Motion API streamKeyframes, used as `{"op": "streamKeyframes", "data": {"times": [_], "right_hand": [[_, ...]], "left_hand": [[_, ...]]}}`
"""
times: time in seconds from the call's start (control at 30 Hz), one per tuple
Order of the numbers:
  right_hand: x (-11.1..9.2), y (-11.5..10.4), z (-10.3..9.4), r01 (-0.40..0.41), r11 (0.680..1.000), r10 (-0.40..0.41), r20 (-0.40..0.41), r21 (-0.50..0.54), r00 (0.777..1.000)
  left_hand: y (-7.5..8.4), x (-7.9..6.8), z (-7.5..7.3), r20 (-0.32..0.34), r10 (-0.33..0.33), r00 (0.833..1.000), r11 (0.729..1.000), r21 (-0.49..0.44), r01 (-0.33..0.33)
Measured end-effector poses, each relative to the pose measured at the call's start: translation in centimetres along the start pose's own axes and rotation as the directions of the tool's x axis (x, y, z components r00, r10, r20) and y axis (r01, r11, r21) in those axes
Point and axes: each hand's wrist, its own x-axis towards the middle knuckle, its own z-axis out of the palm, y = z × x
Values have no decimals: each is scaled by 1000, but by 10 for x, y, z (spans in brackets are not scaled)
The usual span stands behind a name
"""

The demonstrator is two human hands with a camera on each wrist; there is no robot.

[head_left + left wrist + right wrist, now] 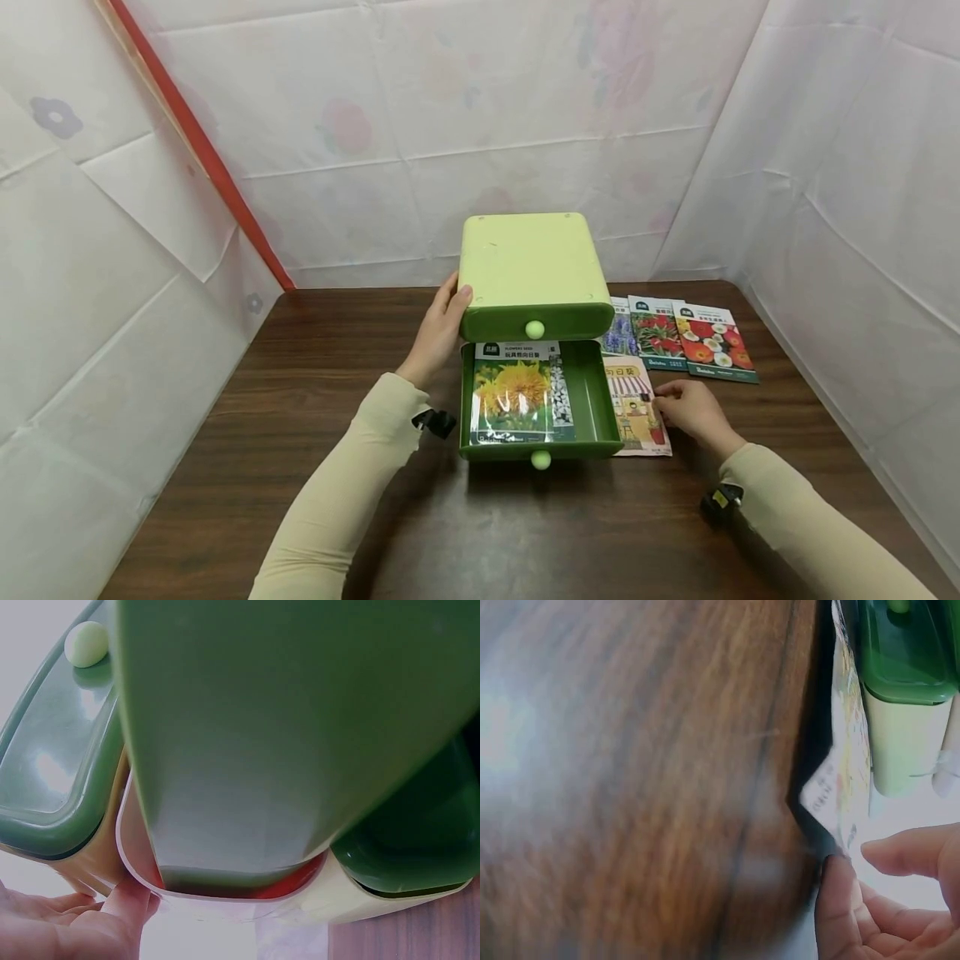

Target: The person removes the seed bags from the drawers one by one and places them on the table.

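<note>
A light-green drawer box [532, 258] with dark-green fronts stands mid-table. Its top drawer [495, 323] is closed and the drawer below [592, 400] is pulled out, holding a yellow-flower seed packet [517, 396] with another packet partly under it. My left hand [437, 333] rests along the box's left side, thumb near the front corner; the left wrist view shows those fingers against the wall beside the pulled-out drawer [240, 750]. To the right, my right hand [697, 412] pinches the edge of a shop-picture seed packet [637, 417], whose corner [823, 793] is raised off the wood.
Behind the shop-picture packet lie a purple-flower packet [619, 329], a red-flower packet [660, 333] and a poppy packet [716, 342]. White patterned sheeting [337, 167] hangs behind and at both sides of the brown table [360, 333].
</note>
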Motion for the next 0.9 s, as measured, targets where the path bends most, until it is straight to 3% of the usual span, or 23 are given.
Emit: {"op": "streamKeyframes", "data": {"times": [0.17,0.43,0.7,0.9], "right_hand": [[-1,-7,-9,21,999,-21,5,29,1000],[-12,-38,-28,195,979,-190,-90,51,978],[-29,-76,-37,405,914,-393,-188,29,900],[-41,-102,-30,519,855,-510,-192,-2,839]], "left_hand": [[2,0,-1,5,-6,1000,1000,1,6],[29,-15,4,7,-37,999,999,37,37],[4,-1,0,-7,-16,1000,1000,19,16],[0,0,1,-17,-1,1000,1000,24,2]]}}
